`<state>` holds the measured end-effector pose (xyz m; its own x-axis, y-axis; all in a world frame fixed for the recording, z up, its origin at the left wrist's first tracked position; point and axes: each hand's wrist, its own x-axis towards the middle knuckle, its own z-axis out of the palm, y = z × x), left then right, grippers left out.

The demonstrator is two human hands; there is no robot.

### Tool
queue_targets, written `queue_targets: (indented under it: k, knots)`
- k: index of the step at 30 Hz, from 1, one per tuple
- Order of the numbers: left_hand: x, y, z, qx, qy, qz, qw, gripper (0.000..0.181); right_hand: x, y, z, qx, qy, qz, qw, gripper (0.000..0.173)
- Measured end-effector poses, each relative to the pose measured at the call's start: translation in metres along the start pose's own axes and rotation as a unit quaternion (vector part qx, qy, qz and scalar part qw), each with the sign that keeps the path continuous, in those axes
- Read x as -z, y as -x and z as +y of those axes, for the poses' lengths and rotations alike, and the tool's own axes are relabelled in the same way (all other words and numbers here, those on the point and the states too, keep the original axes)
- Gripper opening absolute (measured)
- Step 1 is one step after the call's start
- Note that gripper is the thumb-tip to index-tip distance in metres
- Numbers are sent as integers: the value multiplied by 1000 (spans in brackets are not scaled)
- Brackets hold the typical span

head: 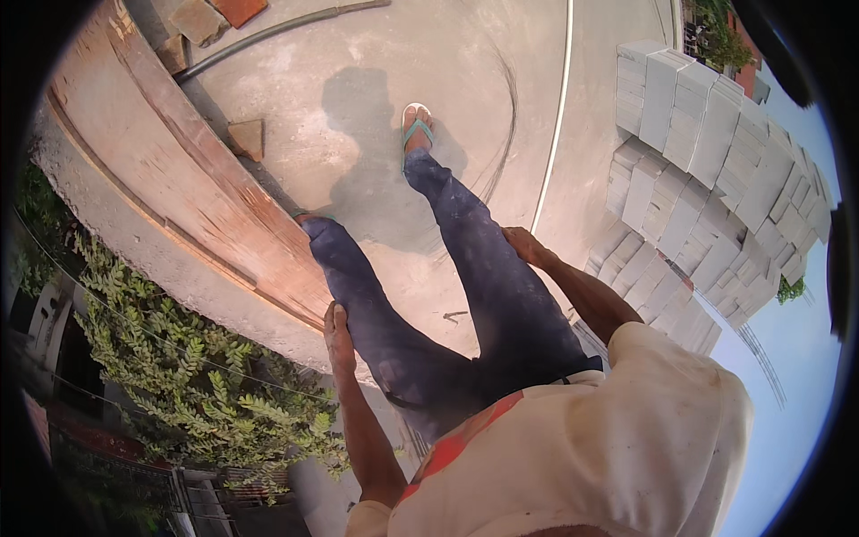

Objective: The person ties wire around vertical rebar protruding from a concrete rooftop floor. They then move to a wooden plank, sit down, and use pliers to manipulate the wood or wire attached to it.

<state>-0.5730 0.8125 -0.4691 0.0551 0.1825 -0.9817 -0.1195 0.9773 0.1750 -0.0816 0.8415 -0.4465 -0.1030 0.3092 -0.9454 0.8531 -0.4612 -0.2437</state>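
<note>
My left hand [340,334] lies along the outer side of my left leg in dark blue trousers [376,302], close to the edge of a long wooden board [194,181]. Its thumb shows, but whether the fingers pinch cloth cannot be made out. Against the outside of my right leg rests my right hand [527,247], its fingertips partly hidden by the trousers. No tool or other object is visible in either hand. My right foot wears a flip-flop sandal [417,124] on the concrete floor [282,161]; the board mostly hides my left foot.
Grey blocks [698,154] are stacked on the right. A white pipe or cable [556,127], thin dark wires [513,114] and a dark pipe [268,32] lie on the floor. Broken brick pieces [247,139] sit beside the board. Beyond the concrete edge [134,201] grow leafy plants [201,376].
</note>
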Motion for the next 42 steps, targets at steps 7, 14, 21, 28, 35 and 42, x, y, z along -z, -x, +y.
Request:
queue_targets:
  k: [7,14,21,28,35,42]
  knots:
    - [-87,14,16,34,-247,99,963,72,8,-88,105,-169,-269,66,946,40]
    - [-175,8,28,-21,-556,111,824,59,57,-192,251,-204,-206,224,931,49]
    - [-206,-8,48,-3,-620,96,779,49,133,-299,363,-288,-193,285,894,71]
    - [-230,-23,68,33,-661,102,743,45,162,-383,400,-266,-133,392,871,82]
    - [-235,-28,73,30,-666,98,739,41,149,-386,373,-279,-157,294,901,59]
    - [-279,-130,83,-121,-583,51,802,34,160,-333,317,-147,-324,250,901,50]
